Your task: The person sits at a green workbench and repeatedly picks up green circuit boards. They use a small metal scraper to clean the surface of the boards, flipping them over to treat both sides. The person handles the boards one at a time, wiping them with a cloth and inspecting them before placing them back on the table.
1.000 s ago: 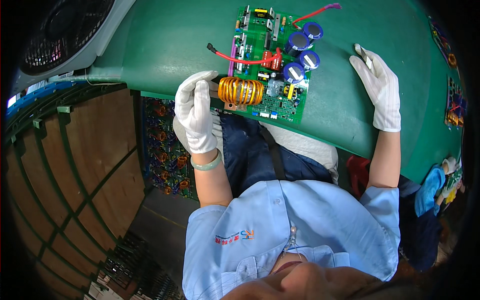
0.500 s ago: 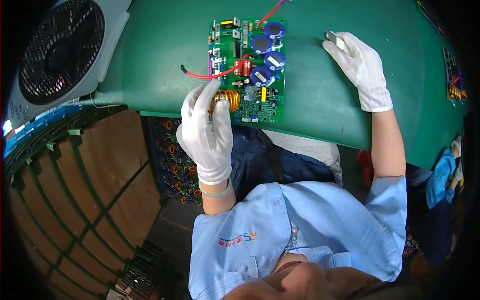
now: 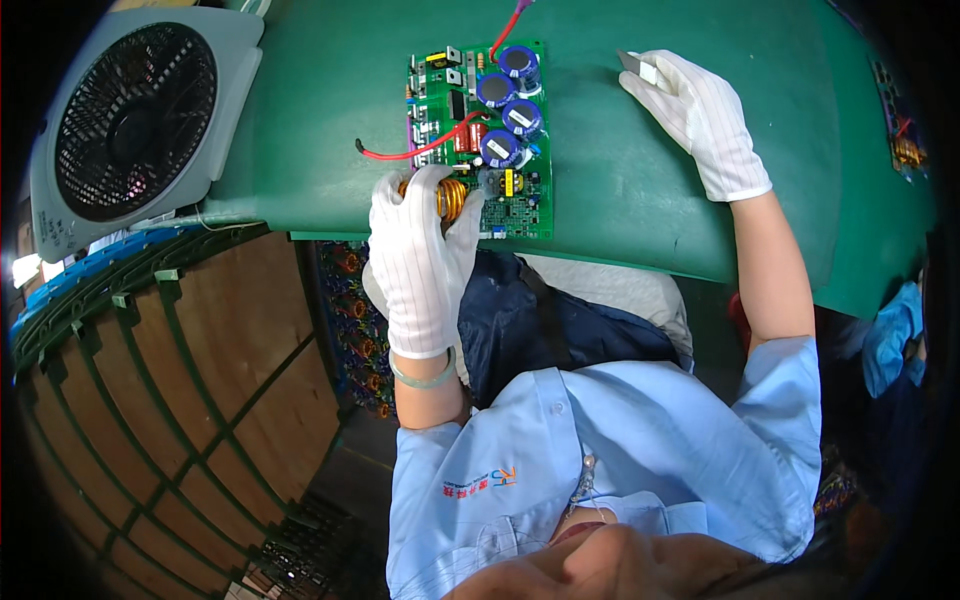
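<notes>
A green circuit board (image 3: 540,215) lies on the green tabletop (image 3: 640,200). Blue round capacitors (image 3: 520,62) stand along its right side, and a red wire (image 3: 415,154) arches out past its left edge. My white-gloved left hand (image 3: 418,265) is closed around a copper-wound coil (image 3: 453,202) at the board's near left corner. To the right, apart from the board, my gloved right hand (image 3: 705,125) pinches a small flat grey blade-like piece (image 3: 630,64) with a white part. Its exact kind is unclear.
A grey box fan (image 3: 130,120) stands at the far left. Below it is a green-framed rack with brown panels (image 3: 250,330). More boards with parts (image 3: 905,150) sit at the far right, where another person's blue sleeve (image 3: 893,340) shows.
My left fingers have closed further over the coil. The whole scene has shifted slightly, with the fan showing more fully. My right hand still holds the flat piece.
</notes>
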